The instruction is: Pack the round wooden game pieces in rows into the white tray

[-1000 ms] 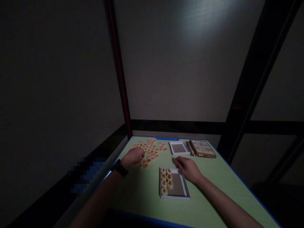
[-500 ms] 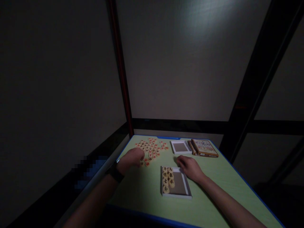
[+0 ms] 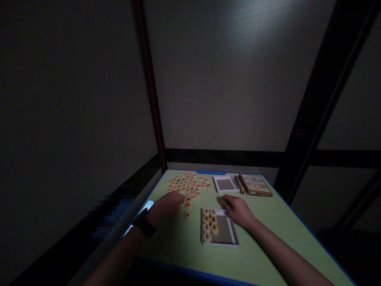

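Note:
Round wooden pieces with red or black characters lie spread as a pile (image 3: pixel 186 184) on the green table. My left hand (image 3: pixel 169 201), a dark band on its wrist, is at the near left edge of the pile; its fingertips are hard to make out. One black-marked piece (image 3: pixel 187 215) lies apart, just right of and below that hand. A shallow white box (image 3: pixel 224 245) holds several black-marked pieces in two columns at its left side. Beside the box's upper right corner rests my right hand (image 3: pixel 237 208), its fingers curled, with what they hold, if anything, hidden.
Behind my right hand is a second shallow white box (image 3: pixel 226 190) with a grey-brown bottom. A printed box lid (image 3: pixel 256 185) lies to its right. A lit phone (image 3: pixel 148 205) shows under my left wrist. Walls stand behind the table.
My left hand has moved slightly right and nearer to me. A black-marked piece now lies apart from the pile, closer to the front, and the phone has come into view. My right hand stays put.

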A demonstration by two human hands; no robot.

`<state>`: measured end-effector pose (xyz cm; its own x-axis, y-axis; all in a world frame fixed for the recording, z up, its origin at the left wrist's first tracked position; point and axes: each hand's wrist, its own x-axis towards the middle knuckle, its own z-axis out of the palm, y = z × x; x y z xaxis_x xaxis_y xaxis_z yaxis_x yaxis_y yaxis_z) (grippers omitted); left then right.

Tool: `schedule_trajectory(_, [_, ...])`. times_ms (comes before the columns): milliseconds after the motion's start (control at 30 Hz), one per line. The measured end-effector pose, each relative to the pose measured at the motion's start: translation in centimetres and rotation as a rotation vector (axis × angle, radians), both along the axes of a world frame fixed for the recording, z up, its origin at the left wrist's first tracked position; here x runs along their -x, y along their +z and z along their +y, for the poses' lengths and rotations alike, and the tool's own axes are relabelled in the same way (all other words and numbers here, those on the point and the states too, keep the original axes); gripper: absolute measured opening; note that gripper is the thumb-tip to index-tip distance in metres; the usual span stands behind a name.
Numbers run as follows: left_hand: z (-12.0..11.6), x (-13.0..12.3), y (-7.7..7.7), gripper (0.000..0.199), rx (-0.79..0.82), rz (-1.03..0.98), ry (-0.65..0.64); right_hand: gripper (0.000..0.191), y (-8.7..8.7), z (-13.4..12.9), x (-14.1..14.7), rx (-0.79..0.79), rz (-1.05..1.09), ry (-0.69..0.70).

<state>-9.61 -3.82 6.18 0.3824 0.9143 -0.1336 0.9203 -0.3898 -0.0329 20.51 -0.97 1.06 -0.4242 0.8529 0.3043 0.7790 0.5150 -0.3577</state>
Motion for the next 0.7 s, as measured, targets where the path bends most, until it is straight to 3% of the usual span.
schedule_trajectory(200, [-1.3, -1.7, -0.4, 0.034, 0.035, -0.135, -0.114, 0.027, 0.0, 0.0, 0.0, -0.002, 0.013, -0.001])
schedule_trajectory(333, [-1.4, -2.3, -1.5, 0.017, 0.022, -0.105, -0.133, 0.027, -0.1, 0.0, 0.0, 0.004, 0.010, 0.000])
schedule_trajectory(500, [-1.4, -2.8, -1.5, 0.021, 0.010, -0.147, -0.153, 0.027, -0.3, 0.1, -0.1, -0.019, 0.051, -0.022])
schedule_trajectory(633, [-1.6, -4.2, -0.5, 0.029, -0.081, -0.288, -0.201, 0.028, 0.2, 0.0, 0.0, -0.049, 0.298, -0.075])
schedule_trajectory(700, [-1.9, -5.3, 0.0, 0.029, -0.134, -0.328, -0.209, 0.027, 0.5, -0.4, 0.5, 0.055, 0.500, -0.014])
